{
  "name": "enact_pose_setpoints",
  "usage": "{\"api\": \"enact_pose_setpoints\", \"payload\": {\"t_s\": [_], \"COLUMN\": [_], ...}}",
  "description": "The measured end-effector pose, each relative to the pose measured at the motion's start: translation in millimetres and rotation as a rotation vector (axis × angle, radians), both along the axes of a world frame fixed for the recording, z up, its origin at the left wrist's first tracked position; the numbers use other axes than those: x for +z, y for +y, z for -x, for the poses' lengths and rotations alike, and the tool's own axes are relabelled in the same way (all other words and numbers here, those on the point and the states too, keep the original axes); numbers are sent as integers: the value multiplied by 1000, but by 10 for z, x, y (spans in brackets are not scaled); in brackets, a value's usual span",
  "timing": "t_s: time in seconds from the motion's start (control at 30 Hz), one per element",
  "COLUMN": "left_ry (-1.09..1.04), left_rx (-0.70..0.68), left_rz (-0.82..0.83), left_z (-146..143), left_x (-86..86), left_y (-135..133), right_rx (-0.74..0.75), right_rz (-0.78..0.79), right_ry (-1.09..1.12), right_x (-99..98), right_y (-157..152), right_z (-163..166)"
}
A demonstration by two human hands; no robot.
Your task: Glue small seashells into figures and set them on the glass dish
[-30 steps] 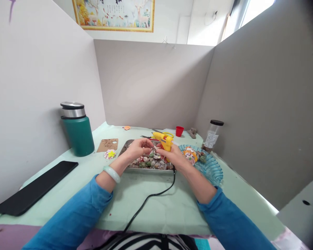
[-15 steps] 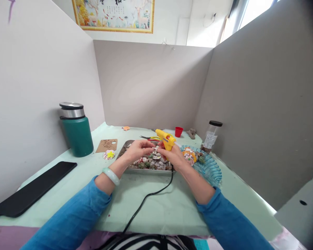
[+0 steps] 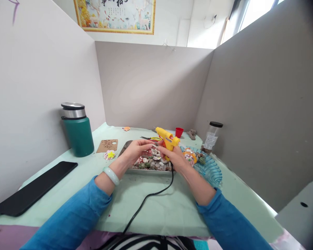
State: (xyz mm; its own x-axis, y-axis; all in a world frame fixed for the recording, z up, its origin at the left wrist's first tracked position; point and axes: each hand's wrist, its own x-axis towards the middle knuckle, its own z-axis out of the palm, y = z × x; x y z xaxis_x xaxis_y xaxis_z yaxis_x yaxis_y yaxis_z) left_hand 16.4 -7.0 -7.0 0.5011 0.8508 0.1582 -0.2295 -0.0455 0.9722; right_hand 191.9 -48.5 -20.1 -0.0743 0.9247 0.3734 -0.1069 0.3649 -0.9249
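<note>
My right hand (image 3: pixel 175 157) grips a yellow glue gun (image 3: pixel 168 139), its nozzle pointing up and left; its black cord (image 3: pixel 148 198) runs back toward me. My left hand (image 3: pixel 135 150) is closed in a pinch on a small pale shell piece (image 3: pixel 154 151) held between both hands. Both hands hover over a metal tray (image 3: pixel 125 148) filled with several small shells and stones.
A blue glass dish (image 3: pixel 211 172) with decorated pieces lies right of the tray. A green flask (image 3: pixel 77 129) stands at the left, a black flat pad (image 3: pixel 33 188) nearer me. Scissors (image 3: pixel 151 138), a red cup (image 3: pixel 179 132), a jar (image 3: pixel 211 137) and a brown card (image 3: pixel 107 146) lie behind. Grey partitions enclose the table.
The glue gun has risen and tilted, moving slightly right, its nozzle lifted away from the shell piece. My left hand stays closed on the piece over the tray.
</note>
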Motion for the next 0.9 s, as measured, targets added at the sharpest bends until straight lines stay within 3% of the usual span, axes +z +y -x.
{"api": "enact_pose_setpoints", "payload": {"t_s": [0.17, 0.4, 0.57, 0.77, 0.9], "left_ry": [-70, -138, -123, -127, -77], "left_rx": [-99, -264, -340, -381, -248], "left_rz": [94, 129, 149, 182, 154], "left_z": [-13, -62, -50, -54, -45], "left_x": [14, 0, 36, 46, 42], "left_y": [-48, -101, -158, -179, -147], "right_rx": [-67, 8, 80, 97, 53], "right_rz": [-45, -128, -92, -73, -102], "right_ry": [54, -2, -32, -3, 47], "right_x": [-26, 1, 4, 18, 17], "right_y": [25, -18, -47, -56, -29], "right_z": [-7, 28, 1, -3, 5]}}
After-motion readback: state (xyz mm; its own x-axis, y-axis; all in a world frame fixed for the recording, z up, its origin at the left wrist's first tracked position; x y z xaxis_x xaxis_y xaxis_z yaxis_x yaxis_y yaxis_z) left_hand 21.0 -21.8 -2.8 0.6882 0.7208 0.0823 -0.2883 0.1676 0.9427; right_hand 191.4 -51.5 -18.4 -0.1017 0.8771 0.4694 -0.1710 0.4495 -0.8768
